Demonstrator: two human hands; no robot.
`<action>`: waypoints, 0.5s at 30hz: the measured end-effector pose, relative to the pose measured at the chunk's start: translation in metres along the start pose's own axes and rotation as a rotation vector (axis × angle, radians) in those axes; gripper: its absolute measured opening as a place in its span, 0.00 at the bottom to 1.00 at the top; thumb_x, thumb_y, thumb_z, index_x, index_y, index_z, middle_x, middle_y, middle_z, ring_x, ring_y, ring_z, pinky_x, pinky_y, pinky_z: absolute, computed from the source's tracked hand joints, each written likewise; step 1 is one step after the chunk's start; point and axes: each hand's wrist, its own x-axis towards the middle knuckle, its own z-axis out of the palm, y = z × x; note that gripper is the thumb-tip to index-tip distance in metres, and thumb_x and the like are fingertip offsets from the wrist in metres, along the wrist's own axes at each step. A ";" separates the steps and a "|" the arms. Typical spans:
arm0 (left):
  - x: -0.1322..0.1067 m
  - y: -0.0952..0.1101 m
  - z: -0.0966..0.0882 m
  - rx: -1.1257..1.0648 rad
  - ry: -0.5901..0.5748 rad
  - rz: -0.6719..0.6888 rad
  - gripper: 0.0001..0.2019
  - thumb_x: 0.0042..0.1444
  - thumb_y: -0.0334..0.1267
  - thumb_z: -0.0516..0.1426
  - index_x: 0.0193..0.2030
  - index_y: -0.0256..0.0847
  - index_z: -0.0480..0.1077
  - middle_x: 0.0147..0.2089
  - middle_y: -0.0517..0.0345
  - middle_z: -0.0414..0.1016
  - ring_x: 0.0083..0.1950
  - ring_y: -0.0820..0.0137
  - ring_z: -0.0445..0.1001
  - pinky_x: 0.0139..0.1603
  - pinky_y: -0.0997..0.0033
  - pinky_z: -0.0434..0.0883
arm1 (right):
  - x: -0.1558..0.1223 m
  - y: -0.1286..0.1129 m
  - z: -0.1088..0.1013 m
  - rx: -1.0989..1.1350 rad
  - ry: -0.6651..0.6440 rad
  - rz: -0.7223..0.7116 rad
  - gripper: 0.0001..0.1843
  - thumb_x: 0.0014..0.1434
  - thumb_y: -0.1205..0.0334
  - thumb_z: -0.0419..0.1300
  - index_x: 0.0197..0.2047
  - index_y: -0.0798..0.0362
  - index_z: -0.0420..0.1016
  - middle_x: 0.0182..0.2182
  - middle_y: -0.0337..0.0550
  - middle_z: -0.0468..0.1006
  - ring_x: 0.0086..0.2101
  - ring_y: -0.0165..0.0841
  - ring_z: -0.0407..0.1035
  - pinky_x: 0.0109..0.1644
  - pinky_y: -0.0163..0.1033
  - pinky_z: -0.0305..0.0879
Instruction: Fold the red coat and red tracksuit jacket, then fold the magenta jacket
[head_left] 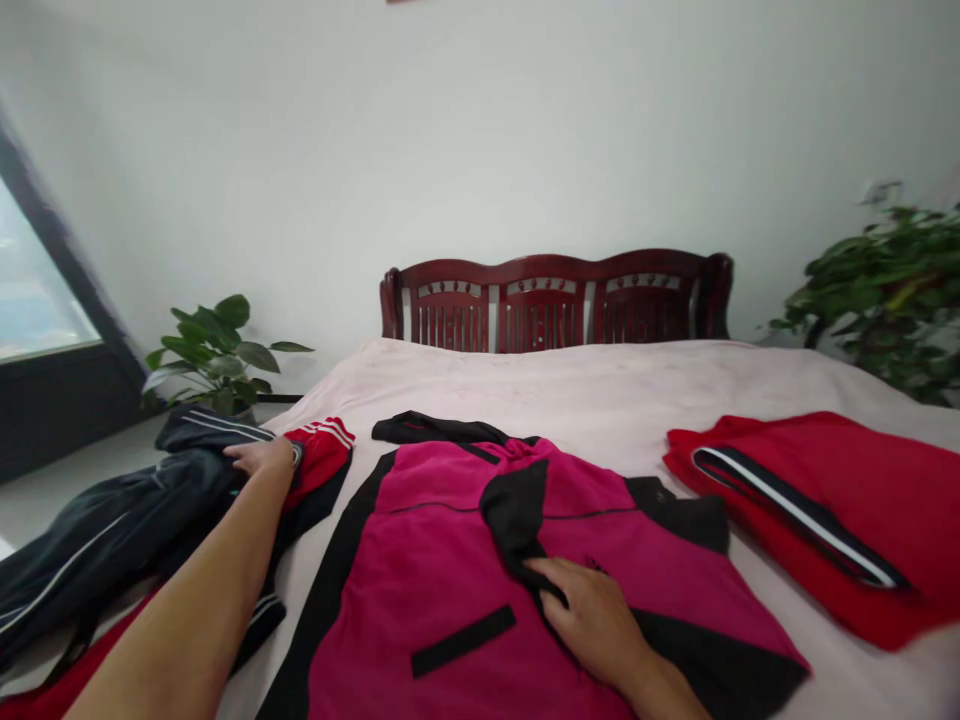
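A magenta jacket with black panels (420, 560) is spread on the bed in front of me. My right hand (589, 615) is closed on the black edging (517, 510) near its middle, which is bunched and folded over. To the left, my left hand (264, 456) reaches across to a heap of clothes, its fingers bent onto a dark navy garment with white stripes (180, 480). The underside of that grip is hidden. Beside that hand lies a red garment part with white stripes (319, 450). My left forearm covers some of the heap.
A folded red garment with a black-and-white striped band (840, 480) lies at the right on the pale pink bedsheet (600, 385). Behind is a dark red wooden headboard (544, 300). Leafy plants stand at the left (217, 350) and right (892, 300).
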 end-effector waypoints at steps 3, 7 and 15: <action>-0.027 0.016 0.014 0.030 0.048 0.008 0.21 0.64 0.42 0.53 0.61 0.32 0.64 0.62 0.39 0.66 0.60 0.52 0.68 0.58 0.44 0.68 | 0.000 -0.002 0.000 -0.004 0.005 0.004 0.26 0.56 0.68 0.51 0.55 0.41 0.76 0.49 0.36 0.80 0.49 0.34 0.74 0.54 0.38 0.64; -0.079 0.041 0.044 -0.019 -0.127 0.312 0.25 0.63 0.41 0.48 0.62 0.27 0.63 0.63 0.38 0.68 0.65 0.54 0.65 0.65 0.55 0.63 | -0.003 -0.008 0.000 -0.031 -0.025 0.042 0.24 0.58 0.64 0.54 0.56 0.42 0.74 0.51 0.37 0.79 0.51 0.36 0.73 0.56 0.39 0.62; -0.188 0.059 0.098 0.034 -0.342 0.609 0.27 0.61 0.46 0.50 0.64 0.36 0.65 0.64 0.41 0.69 0.67 0.54 0.64 0.64 0.54 0.62 | 0.029 0.021 -0.055 -0.195 -0.088 0.047 0.28 0.70 0.48 0.39 0.46 0.47 0.79 0.43 0.42 0.82 0.43 0.36 0.75 0.46 0.36 0.64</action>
